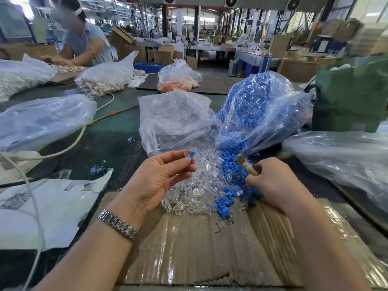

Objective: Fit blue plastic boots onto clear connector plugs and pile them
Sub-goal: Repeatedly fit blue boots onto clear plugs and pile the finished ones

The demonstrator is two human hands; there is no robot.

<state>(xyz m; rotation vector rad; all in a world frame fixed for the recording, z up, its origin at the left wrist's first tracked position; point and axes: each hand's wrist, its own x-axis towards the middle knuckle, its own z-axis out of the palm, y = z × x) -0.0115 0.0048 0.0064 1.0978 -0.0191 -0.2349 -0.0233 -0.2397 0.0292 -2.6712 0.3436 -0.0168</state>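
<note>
Our left hand (155,181) is up, palm toward us, its grip pinching an assembled plug (190,155) at the fingertips: blue boot on the far end, clear body toward the fingers, long axis roughly left-right. Our right hand (275,181) has its grip curled round a small tool (246,166), handle only partly visible, tip pointing up-left. It sits just above the loose blue boots (233,164).

Key relation: the clear plugs (195,185) lie between the hands, right below the left one; the boots are under the right. We judge this piece is done and goes to a pile next; we can't tell where that pile is.

The surface is dark green, with taped cardboard (199,248) in front of us and the clear plug bag (174,120) and blue boot bag (258,108) behind. It's a factory hall; another worker (84,40) is sorting far left.
</note>
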